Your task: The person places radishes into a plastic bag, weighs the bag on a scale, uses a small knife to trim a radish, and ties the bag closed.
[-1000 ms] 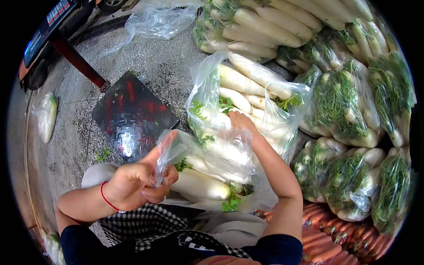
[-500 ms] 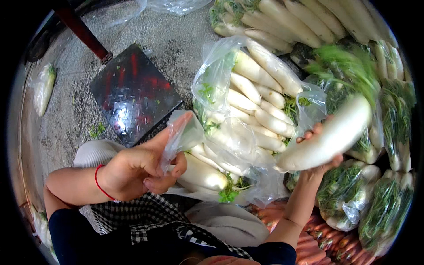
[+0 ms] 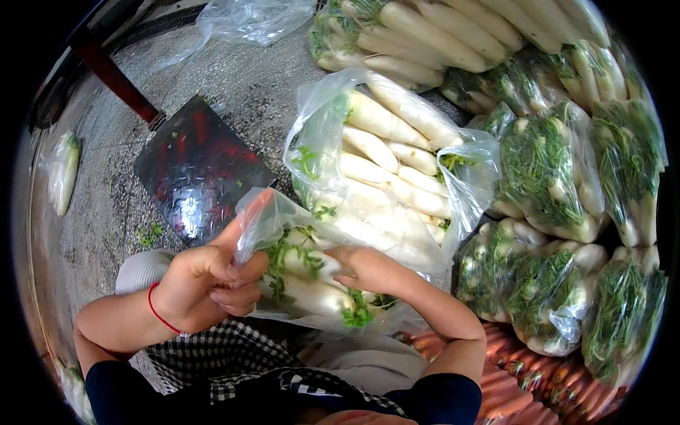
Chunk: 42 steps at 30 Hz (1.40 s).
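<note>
The long white radish carried at the right half a second ago is now lowered into the clear plastic bag (image 3: pixel 283 234) on the lap; the right hand (image 3: pixel 372 269) is laid inside the mouth, fingers loosely curled on a radish (image 3: pixel 308 294); the left hand (image 3: pixel 205 283), red-banded at the wrist, is pinched shut on the thin, crinkled rim; a larger open bag of smooth pale radishes (image 3: pixel 389 156) is crowded just behind; leafy bagged bundles (image 3: pixel 545 170) are stacked right; a dark chequered metal plate (image 3: pixel 195 170) is seen left.

Two hands (image 3: pixel 205 283), one metal plate (image 3: pixel 198 170)
</note>
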Available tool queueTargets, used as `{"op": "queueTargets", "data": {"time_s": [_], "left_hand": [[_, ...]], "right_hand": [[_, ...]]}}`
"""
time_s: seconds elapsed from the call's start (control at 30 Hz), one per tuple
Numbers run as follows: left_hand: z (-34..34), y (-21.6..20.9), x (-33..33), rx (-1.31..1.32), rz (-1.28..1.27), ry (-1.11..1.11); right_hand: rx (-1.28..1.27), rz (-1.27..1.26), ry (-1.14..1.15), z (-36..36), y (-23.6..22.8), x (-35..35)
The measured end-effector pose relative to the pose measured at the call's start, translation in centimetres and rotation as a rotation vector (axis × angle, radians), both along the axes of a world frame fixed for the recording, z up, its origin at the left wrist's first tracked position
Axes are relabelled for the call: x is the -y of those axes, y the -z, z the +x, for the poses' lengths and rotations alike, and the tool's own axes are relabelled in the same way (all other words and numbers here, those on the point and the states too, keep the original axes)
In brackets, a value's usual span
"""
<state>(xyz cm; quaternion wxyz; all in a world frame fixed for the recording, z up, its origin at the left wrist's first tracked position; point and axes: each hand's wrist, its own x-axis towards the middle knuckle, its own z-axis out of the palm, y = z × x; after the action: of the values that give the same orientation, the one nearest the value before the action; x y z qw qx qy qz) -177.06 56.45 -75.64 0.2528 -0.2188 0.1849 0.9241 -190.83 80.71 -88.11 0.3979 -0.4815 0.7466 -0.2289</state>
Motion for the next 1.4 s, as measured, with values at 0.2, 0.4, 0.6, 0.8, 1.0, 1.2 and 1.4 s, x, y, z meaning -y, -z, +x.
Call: {"op": "queueTargets", "data": {"time_s": [0.2, 0.4, 0.6, 0.8, 1.0, 1.2, 1.4], "left_hand": [[0.0, 0.2, 0.0, 0.024, -0.031, 0.025], [0.8, 0.0, 0.4, -0.012, 0.012, 0.052], [1.5, -0.3, 0.5, 0.035, -0.039, 0.051], [1.0, -0.2, 0.1, 0.025, -0.076, 0.006], [0.3, 0.0, -0.1, 0.011, -0.112, 0.016], [0.7, -0.3, 0.0, 0.011, -0.06, 0.036], [1.4, 0.1, 0.1, 0.002, -0.06, 0.063]], "right_hand": [[-0.249, -0.554, 0.678, -7.4, -1.7, -1.2], [-0.812, 0.489, 0.465, -12.6, 5.6, -6.2], [-0.608, 0.381, 0.641, -13.0, 5.9, -7.8], [-0.459, -0.316, 1.276, -10.1, -7.6, -9.7], [0.372, -1.492, 0.47, -5.7, -13.4, -9.1], [0.037, -0.277, -0.129, -0.5, -8.0, 0.6], [-0.227, -0.554, 0.495, -4.5, -2.7, 2.1]]}}
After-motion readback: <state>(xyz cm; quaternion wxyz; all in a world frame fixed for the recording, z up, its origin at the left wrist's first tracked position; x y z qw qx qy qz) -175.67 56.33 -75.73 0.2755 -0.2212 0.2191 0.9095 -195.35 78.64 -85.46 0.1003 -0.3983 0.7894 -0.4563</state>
